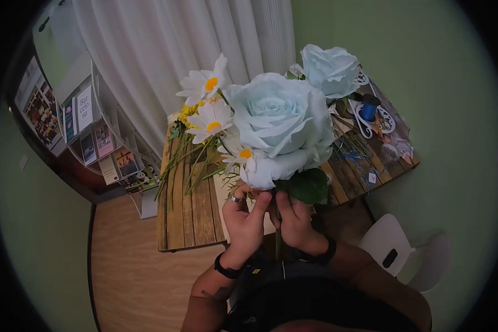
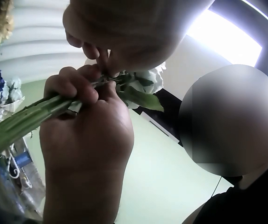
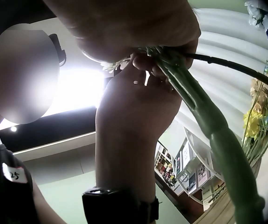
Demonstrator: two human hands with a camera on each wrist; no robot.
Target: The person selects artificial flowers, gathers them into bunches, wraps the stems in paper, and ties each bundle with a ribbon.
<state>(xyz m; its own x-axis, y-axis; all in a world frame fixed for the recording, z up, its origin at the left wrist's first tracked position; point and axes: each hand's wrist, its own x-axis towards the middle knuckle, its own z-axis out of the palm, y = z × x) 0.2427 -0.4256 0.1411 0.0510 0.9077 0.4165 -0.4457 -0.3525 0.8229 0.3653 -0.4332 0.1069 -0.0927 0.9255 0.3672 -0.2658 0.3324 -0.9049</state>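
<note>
My left hand [image 1: 245, 220] and right hand [image 1: 297, 224] grip green stems [image 3: 218, 126] beneath the big pale-blue rose [image 1: 282, 113]. Only the right wrist's view shows a thin dark stem [image 3: 239, 67] jutting sideways; only the head view, a white chair [image 1: 379, 240] farther off.

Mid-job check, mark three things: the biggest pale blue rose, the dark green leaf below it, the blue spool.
Biggest pale blue rose [image 1: 279, 117]: head view, middle of the bloom.
Dark green leaf [image 1: 305, 187]: head view, middle of its blade.
Blue spool [image 1: 367, 113]: head view, its blue side.
</note>
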